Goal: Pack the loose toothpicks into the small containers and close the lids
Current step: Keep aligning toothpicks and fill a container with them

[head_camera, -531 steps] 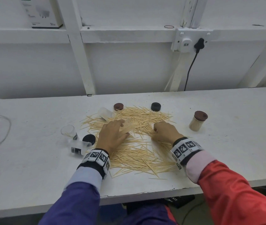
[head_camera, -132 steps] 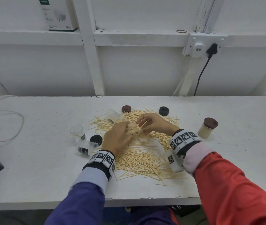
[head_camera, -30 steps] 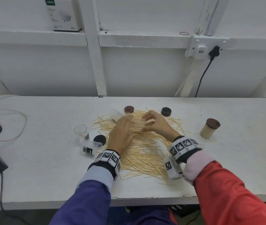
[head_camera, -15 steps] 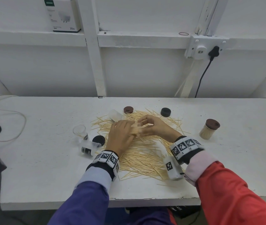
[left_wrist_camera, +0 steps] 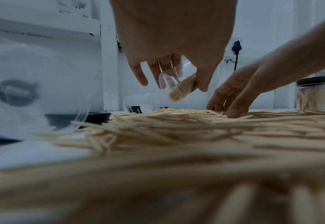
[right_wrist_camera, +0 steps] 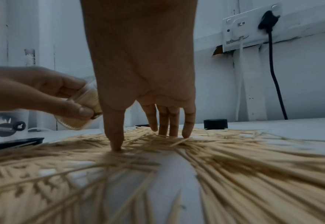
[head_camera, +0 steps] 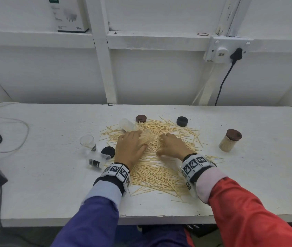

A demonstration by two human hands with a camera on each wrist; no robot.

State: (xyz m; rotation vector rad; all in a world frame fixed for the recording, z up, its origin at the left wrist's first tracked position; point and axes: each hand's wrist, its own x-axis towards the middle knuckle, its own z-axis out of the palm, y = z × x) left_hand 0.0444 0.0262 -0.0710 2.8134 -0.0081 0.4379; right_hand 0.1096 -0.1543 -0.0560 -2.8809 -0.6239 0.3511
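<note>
- The left hand (head_camera: 130, 146) grasps a clear container (left_wrist_camera: 174, 87) tipped on its side, part-filled with toothpicks, its mouth toward 3 o'clock, likely so sticks can slide in lengthwise.
- The right hand (head_camera: 172, 145) holds nothing; its straight fingers (right_wrist_camera: 163, 121) and thumb press into the loose toothpicks (head_camera: 157, 168), seemingly to rake a bundle together.
- The pile sprawls across the table (head_camera: 34, 184) between the wrists and out toward 12 o'clock.
- 1 filled jar (head_camera: 229, 142) stands capped at 3 o'clock, clear of the pile.
- 3 empty containers wait: 2 at 9 o'clock (head_camera: 98, 160), 1 at 12 (head_camera: 126, 124).
- Loose lids (head_camera: 182, 121) lie within reach for closing.
</note>
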